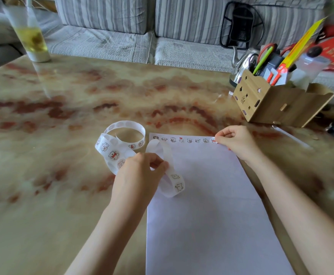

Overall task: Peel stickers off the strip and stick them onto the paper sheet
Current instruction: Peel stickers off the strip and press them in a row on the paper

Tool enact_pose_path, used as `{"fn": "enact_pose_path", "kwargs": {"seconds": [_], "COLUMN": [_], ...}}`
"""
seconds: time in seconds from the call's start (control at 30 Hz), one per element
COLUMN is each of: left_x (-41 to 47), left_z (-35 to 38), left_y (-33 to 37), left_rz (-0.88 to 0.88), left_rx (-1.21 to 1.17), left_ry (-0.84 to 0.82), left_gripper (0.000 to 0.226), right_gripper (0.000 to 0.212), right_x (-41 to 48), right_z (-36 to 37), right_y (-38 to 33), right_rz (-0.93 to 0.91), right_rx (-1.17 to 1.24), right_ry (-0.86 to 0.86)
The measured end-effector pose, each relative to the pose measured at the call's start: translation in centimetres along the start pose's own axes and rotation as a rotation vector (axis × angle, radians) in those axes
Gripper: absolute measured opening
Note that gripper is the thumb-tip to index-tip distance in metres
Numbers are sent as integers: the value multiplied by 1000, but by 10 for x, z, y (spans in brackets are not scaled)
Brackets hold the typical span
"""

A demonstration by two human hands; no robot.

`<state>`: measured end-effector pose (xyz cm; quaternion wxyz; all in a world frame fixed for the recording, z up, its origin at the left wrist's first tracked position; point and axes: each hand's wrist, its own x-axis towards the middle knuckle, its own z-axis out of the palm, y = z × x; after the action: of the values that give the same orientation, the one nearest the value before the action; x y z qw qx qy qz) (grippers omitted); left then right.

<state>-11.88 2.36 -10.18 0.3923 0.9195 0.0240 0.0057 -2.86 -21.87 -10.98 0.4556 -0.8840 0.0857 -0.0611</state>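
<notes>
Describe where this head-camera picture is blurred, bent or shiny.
Head view: wide-angle distortion tilts and smears the glass and pen holder near the corners; soft glare streaks the table; the centre is sharp, the sticker strip and paper sheet evenly lit.

Home living room: striped sofa (102,22) behind marble-pattern coffee table (63,96), kettle (243,64).

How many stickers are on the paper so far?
8 stickers, one row along the top of the paper sheet, left corner to right; the last is partly hidden by the right hand.
</notes>
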Motion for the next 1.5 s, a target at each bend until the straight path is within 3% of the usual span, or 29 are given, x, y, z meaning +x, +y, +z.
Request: {"fn": "enact_pose_path", "kwargs": {"seconds": [0.37,0.53,0.67,1.03,1.2,1.3,1.5], "left_x": [0,-1,0,-1,0,2,2], "left_z": [0,-1,-1,-1,0,-1,-10], "left_y": [1,0,1,1,1,4,14], "left_rz": [-3,2,-1,10,27,18,14], "left_rx": [6,10,5,9,-44,-194,-443], "left_ry": [-4,-6,-6,3,3,26,98], "left_gripper": [14,15,15,14,18,21,21], "right_gripper": [15,8,19,17,6,15,12], "right_x": [1,-2,-2,-1,0,-8,-62], "right_z": [5,4,1,2,-12,-20,-9], "right_y": [4,4,3,2,3,-6,-52], "right_rz": [-31,-58,-21,10,106,32,-179], "right_rx": [8,8,28,24,251,275,266], "right_ry": [30,44,44,47,83,152,-175]}}
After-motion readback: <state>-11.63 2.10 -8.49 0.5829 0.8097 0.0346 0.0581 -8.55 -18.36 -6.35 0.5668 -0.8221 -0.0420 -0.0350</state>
